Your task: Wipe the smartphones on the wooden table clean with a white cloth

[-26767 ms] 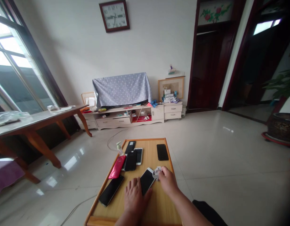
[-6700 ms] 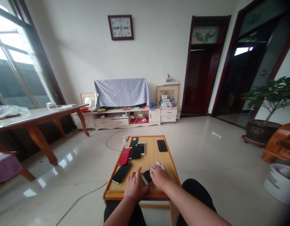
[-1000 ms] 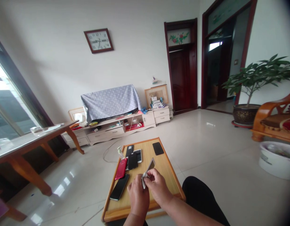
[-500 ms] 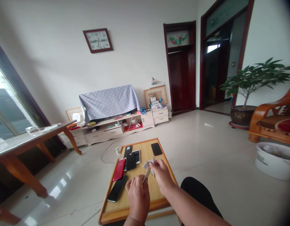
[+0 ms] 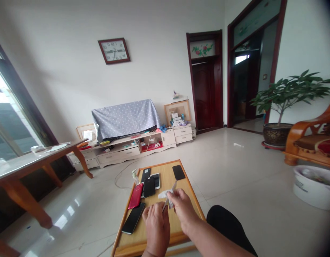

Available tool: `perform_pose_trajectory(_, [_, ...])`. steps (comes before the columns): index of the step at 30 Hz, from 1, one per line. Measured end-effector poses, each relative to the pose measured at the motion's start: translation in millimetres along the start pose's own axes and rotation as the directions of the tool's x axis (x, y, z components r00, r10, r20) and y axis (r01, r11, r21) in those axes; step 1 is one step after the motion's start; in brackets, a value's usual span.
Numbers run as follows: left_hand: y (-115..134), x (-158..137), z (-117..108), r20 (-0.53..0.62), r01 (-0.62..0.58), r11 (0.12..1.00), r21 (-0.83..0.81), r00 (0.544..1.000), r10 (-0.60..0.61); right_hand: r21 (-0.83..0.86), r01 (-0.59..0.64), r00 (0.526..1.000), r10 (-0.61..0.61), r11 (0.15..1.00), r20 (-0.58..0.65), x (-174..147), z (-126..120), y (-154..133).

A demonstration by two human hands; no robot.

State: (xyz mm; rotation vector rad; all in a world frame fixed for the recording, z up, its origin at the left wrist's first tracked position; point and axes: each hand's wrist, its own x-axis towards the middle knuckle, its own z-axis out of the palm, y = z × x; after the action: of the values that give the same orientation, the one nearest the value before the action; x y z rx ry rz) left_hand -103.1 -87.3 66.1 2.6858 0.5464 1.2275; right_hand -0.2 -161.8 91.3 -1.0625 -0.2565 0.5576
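Over the near part of the small wooden table (image 5: pixel 169 173), my left hand (image 5: pixel 156 219) is closed around a thin, light-edged object (image 5: pixel 165 204), which looks like a phone seen nearly edge-on. Its lower part is hidden by my fingers. My right hand (image 5: pixel 183 205) pinches a crumpled white tissue (image 5: pixel 164 194) against the object's upper part. To the left on the tabletop lie a large black phone (image 5: pixel 133 217), a red phone (image 5: pixel 135 196), a black phone (image 5: pixel 149 187) and a white phone (image 5: pixel 156 180) partly beneath it. Another dark phone (image 5: pixel 178 172) lies alone at the far right.
A clear pump bottle (image 5: pixel 135 177) stands at the table's left edge, beside another dark phone (image 5: pixel 145 174). My dark-clothed knee (image 5: pixel 226 223) is right of the table. A white tub (image 5: pixel 312 191) stands on the floor farther right, and a larger table (image 5: pixel 33 157) stands left.
The tissue has shifted slightly down and left along the thin object, spreading out more, with my right hand lower. My left hand keeps its grip. The whole view has tilted up a little.
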Motion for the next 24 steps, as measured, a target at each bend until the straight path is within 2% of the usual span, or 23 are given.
perform_pose_trajectory(3, [-2,1,-2,-0.002,-0.020,1.000,0.005,1.000,0.020,0.011,-0.027,0.999,0.027,1.000,0.046,-11,5,7])
perform_pose_trajectory(7, [-3,0,-5,-0.013,-0.010,1.000,0.013,1.000,0.011,0.042,-0.024,0.999,0.026,0.999,-0.047,14,-1,-6])
perform_pose_trajectory(10, [-2,-1,-5,-0.022,0.001,1.000,0.010,1.000,-0.001,0.050,-0.029,0.998,0.032,0.998,-0.062,22,-4,-13])
perform_pose_trajectory(15, [-3,0,-3,0.001,-0.009,1.000,-0.016,1.000,0.009,0.034,-0.085,0.996,0.083,0.996,0.036,-10,4,4])
perform_pose_trajectory(17, [-4,0,-4,0.014,-0.010,0.999,-0.034,1.000,0.010,0.041,-0.093,0.995,0.092,0.995,0.031,-12,4,7])
perform_pose_trajectory(20, [-4,0,-5,0.024,0.021,0.996,-0.090,1.000,-0.019,0.068,-0.089,0.996,0.091,0.994,-0.025,7,-1,0])
perform_pose_trajectory(24, [-4,-4,-3,0.059,0.126,0.964,-0.233,0.992,-0.115,0.109,-0.104,0.991,0.113,0.989,-0.078,39,-15,-8])
